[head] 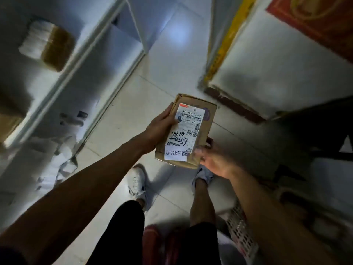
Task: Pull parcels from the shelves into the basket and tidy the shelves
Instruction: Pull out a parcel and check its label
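Midway through, by the look of it: one cardboard parcel (186,131) is off the shelves and held above the tiled floor (122,111), not yet in the basket (241,232), a white perforated plastic crate low at the right. The left hand (162,127) clamps its fingers round the parcel's long edge; the right hand (214,159), blurred, seems spread just under a corner. A brown parcel (47,44) sits on the white shelf (63,77), so work remains. The held box is slightly crumpled, with a glossy printed label.

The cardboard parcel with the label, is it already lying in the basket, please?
No, the cardboard parcel is gripped by the left hand, above the floor tiles.
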`<state>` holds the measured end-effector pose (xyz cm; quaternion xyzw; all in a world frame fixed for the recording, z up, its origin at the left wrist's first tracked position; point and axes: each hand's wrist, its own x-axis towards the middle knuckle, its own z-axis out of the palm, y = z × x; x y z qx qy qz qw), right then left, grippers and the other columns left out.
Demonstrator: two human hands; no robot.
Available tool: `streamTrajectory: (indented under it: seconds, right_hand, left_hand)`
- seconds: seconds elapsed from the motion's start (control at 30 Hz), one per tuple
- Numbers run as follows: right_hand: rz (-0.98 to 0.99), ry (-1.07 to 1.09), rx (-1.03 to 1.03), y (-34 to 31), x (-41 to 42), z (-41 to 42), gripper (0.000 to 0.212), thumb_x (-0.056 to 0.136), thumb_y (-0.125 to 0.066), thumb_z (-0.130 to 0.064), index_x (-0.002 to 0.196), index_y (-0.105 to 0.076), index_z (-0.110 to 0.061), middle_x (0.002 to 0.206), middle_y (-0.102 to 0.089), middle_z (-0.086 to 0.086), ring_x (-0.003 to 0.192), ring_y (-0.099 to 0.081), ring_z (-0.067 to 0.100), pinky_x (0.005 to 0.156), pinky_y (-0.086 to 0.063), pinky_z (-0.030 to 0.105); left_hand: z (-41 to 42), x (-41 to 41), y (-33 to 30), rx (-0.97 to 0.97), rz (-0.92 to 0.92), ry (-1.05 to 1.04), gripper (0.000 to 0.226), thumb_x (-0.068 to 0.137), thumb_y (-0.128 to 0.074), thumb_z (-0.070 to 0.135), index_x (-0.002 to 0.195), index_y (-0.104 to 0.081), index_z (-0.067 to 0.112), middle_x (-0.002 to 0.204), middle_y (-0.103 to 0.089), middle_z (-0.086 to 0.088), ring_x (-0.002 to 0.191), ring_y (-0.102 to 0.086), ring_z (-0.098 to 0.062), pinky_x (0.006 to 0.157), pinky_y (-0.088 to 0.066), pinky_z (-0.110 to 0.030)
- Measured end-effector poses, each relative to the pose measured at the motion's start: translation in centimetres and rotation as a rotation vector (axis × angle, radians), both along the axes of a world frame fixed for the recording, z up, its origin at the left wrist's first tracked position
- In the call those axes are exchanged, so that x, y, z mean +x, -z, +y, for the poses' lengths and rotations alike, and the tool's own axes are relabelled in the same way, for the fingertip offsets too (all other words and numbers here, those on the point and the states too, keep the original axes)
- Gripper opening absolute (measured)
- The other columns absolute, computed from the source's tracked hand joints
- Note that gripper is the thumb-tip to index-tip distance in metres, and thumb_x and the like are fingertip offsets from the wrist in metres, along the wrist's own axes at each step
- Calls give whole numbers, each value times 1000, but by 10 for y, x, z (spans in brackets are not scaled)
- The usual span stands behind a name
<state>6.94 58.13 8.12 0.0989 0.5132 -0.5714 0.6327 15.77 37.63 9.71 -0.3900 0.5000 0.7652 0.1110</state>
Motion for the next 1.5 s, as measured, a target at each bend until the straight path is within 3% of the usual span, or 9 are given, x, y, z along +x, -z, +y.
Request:
streamTrajectory:
  seconds: [0.17,0.23,0.4,0.57,0.73,0.9,1.13,1.27,1.5]
  right_hand:
    - [49,302,-9,11,-16,115,85,56,-98,-26,129,-59,-8,126,-70,13,117,-67,31,95,-56,50]
    - [57,418,-32,15,-16,160,91,61,-98,-30,139,-55,-8,137,-63,16,127,-60,35,105,-48,58]
    - [26,712,-136,17,-3,260,63,42,-103,-24,101,-81,-23,105,-78,3,97,-75,21,77,-62,33]
    - [-126,1094,-1,43,35,335,123,36,-104,-19,142,-44,-4,129,-66,21,115,-66,39,87,-61,45]
    - [-93,1318,-20,46,60,385,81,63,-90,-9,135,-52,-4,134,-62,23,125,-60,40,100,-52,51]
    - [-110,1500,-28,51,74,418,94,60,-93,-15,141,-48,-2,145,-54,22,137,-49,40,118,-30,62]
    - [-186,1702,-62,67,110,438,106,50,-98,-21,142,-47,-8,142,-57,21,133,-53,40,116,-36,57]
    - [-260,1864,-11,73,114,452,97,52,-96,-19,137,-50,-8,136,-61,23,124,-60,39,95,-56,42]
    - [-261,2109,40,83,121,469,123,42,-103,-28,147,-41,-11,136,-62,21,126,-59,41,113,-38,62]
  left_hand:
    - [87,-90,14,64,-31,366,78,87,-69,29,155,-32,42,135,-66,-8,119,-65,-36,106,-46,-60]
    - [131,-118,15,82,-34,500,83,85,-71,31,157,-30,36,135,-65,-12,120,-65,-38,107,-45,-61]
    - [252,-173,13,-31,-52,808,52,99,-57,26,147,-42,42,121,-72,-10,102,-74,-30,87,-60,-52]
    - [363,-204,22,-26,-22,1239,43,104,-50,24,146,-43,31,125,-70,-9,106,-72,-29,82,-62,-45]
    - [461,-222,31,-94,-16,1566,45,94,-58,33,136,-53,49,125,-71,5,113,-69,-22,92,-57,-48]
    - [534,-222,50,-86,-54,1732,41,93,-60,28,130,-57,44,118,-74,1,107,-72,-24,101,-51,-57]
    - [582,-201,80,-74,-162,1913,63,83,-68,62,141,-45,53,131,-68,5,121,-65,-25,107,-43,-58]
    - [613,-202,95,-36,-230,1965,63,78,-74,60,135,-54,44,126,-71,4,117,-67,-21,109,-43,-55]
    - [664,-210,93,-10,-414,2152,104,54,-85,70,146,-42,49,136,-64,6,132,-54,-24,111,-34,-66]
